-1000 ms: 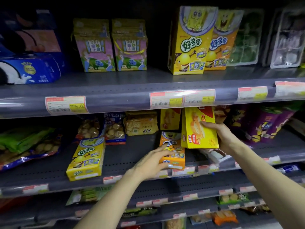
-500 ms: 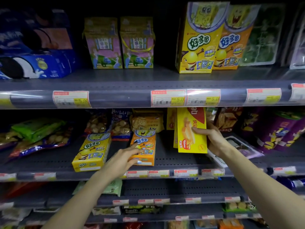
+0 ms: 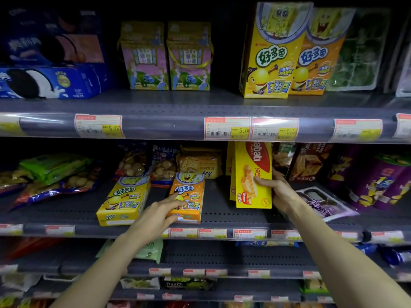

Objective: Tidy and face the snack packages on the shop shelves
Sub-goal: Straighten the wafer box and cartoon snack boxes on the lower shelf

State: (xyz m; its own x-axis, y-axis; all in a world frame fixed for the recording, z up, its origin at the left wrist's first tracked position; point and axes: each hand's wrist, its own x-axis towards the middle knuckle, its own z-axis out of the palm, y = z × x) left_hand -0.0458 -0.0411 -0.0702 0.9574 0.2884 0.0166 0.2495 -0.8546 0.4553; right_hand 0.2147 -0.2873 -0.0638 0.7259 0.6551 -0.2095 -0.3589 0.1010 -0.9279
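On the middle shelf (image 3: 222,215), the left hand (image 3: 155,215) lies with straight, released fingers on the orange cartoon snack box (image 3: 189,197), which lies flat beside a yellow box of the same kind (image 3: 123,201) to its left. The right hand (image 3: 281,192) keeps its grip clasped on the right edge of an upright yellow wafer box (image 3: 251,176), farther right on the same shelf.

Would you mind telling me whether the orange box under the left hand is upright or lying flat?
Lying flat: the orange box shows its front face upward on the shelf.
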